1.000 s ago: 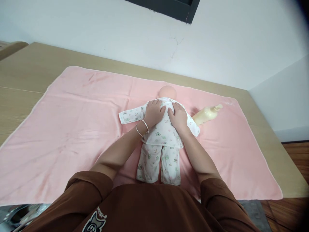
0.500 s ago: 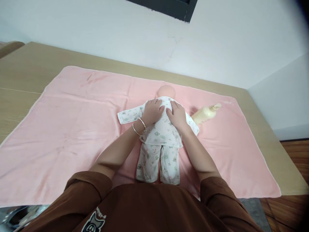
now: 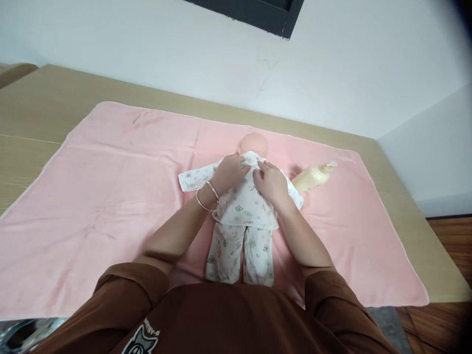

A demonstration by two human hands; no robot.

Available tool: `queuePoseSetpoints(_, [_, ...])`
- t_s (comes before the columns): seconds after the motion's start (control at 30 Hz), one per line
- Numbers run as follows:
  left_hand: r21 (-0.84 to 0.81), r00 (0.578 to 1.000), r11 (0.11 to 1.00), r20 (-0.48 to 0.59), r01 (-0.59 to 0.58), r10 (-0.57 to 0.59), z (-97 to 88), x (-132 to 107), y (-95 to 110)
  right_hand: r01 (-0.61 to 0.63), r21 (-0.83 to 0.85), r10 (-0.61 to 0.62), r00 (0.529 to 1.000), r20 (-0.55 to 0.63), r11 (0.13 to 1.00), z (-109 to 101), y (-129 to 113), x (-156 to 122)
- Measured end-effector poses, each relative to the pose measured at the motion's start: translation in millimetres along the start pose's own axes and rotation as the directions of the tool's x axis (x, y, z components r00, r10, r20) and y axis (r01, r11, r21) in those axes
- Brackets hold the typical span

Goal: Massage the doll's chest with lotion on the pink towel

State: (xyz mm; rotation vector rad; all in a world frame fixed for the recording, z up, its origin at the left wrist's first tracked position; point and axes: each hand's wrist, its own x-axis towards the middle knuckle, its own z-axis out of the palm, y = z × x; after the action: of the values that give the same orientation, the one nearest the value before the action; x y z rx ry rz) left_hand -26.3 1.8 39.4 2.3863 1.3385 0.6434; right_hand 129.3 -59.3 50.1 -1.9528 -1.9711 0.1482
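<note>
Doll [image 3: 252,145] lies mid-way along a pink towel [image 3: 110,172] on the bench [image 3: 33,98], head toward the wall. Left hand [image 3: 228,172] and right hand [image 3: 272,182] meet at the collar of its printed shirt [image 3: 245,204], fingers pinched on the fabric. 1 bottle [image 3: 313,176] lies near the right hand.

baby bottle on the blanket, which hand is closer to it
Right. The right hand is on the chest of the doll, on the side toward the baby bottle but not touching it; the left hand is on the doll's far shoulder.
</note>
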Motion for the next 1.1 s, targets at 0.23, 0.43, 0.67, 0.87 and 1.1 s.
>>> queuePoseSetpoints(0.23, [0.116, 0.998, 0.992, -0.002, -0.056, 0.057, 12.8, -3.7, -3.0, 0.076, -0.063, -0.076, 0.997, 0.009, 0.995, 18.4, 9.5, 11.4])
queuePoseSetpoints(0.43, [0.071, 0.99, 0.988, 0.045, -0.134, 0.131, 1.5, -12.2, 8.6, 0.106, -0.097, -0.109, 0.994, -0.02, 0.99, 5.4, -6.7, -4.0])
queuePoseSetpoints(0.67, [0.074, 1.0, 0.997, -0.013, -0.006, 0.007, 16.4, -0.4, -3.8, 0.035, 0.014, -0.035, 0.999, 0.019, 0.999, 17.1, 14.8, 14.1])
queuePoseSetpoints(0.87, [0.068, 1.0, 0.998, -0.008, -0.011, 0.012, 12.4, -5.1, 1.7, 0.091, -0.044, -0.091, 0.996, -0.006, 0.995, 15.0, 5.4, 7.0])
queuePoseSetpoints(1.1, [0.072, 1.0, 0.997, 0.006, -0.009, 0.009, 4.3, -8.9, 10.1, 0.048, 0.028, -0.049, 0.999, 0.024, 0.998, -0.9, 2.6, -0.1])
